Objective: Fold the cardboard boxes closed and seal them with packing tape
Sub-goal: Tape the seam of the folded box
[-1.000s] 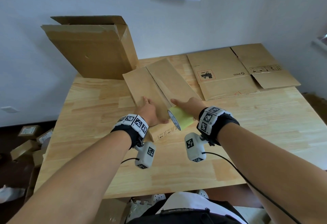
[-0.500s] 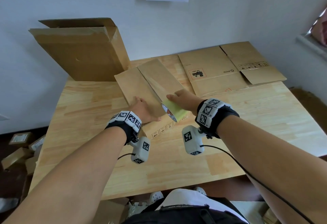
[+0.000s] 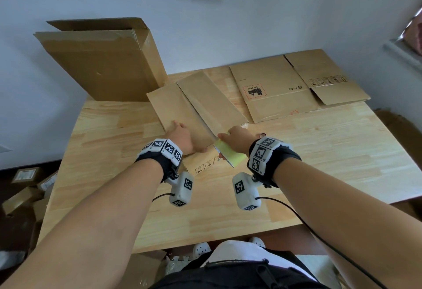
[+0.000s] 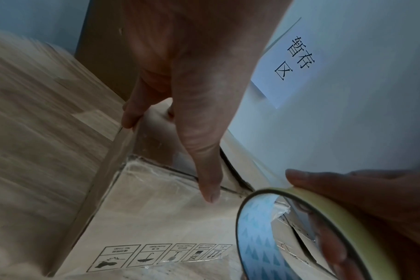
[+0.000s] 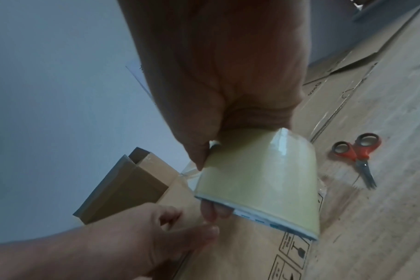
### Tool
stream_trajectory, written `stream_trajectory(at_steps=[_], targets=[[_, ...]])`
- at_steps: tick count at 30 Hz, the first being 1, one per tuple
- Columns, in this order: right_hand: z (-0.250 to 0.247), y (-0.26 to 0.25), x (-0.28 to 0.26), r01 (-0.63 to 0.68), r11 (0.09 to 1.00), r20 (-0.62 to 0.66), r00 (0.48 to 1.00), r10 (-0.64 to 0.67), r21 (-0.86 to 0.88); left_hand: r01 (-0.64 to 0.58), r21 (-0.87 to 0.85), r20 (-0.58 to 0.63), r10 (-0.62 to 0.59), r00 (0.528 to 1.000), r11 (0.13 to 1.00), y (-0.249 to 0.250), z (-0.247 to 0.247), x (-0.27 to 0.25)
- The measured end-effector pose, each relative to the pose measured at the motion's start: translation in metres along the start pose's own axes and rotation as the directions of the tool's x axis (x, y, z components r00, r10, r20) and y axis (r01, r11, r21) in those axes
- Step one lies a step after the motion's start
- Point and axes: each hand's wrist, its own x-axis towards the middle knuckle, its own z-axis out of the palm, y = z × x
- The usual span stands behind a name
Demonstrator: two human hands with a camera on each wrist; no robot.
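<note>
Atop box (image 3: 196,104), right-hand (image 3: 237,139) tape roll (image 3: 230,155).

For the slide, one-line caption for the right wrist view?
Right hand holds a tape roll over the cardboard box; left hand steadies it, scissors nearby.

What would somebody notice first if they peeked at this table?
Probably the yellow tape roll gripped in the right hand, right at the near end of the folded cardboard box in the middle of the wooden table. The left hand holds that box down. Red-handled scissors lie on the table nearby.
</note>
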Motion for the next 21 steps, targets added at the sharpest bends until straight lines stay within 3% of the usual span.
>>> stream_trajectory(at_steps=[5, 15, 21], targets=[[0.018, 0.004, 0.008, -0.027, 0.995, 0.029, 0.999, 0.024, 0.098, -0.020, 0.017, -0.013, 0.020, 1.000, 1.000, -0.002, 0.000, -0.005], [0.027, 0.012, 0.011, -0.075, 0.997, 0.002, 0.997, 0.075, -0.006, -0.026, -0.013, -0.021, 0.026, 0.999, 1.000, -0.001, -0.002, -0.009], [0.034, 0.017, 0.017, -0.093, 0.994, -0.011, 0.996, 0.094, 0.050, -0.036, 0.018, -0.024, 0.036, 0.999, 0.999, -0.001, -0.003, -0.011]])
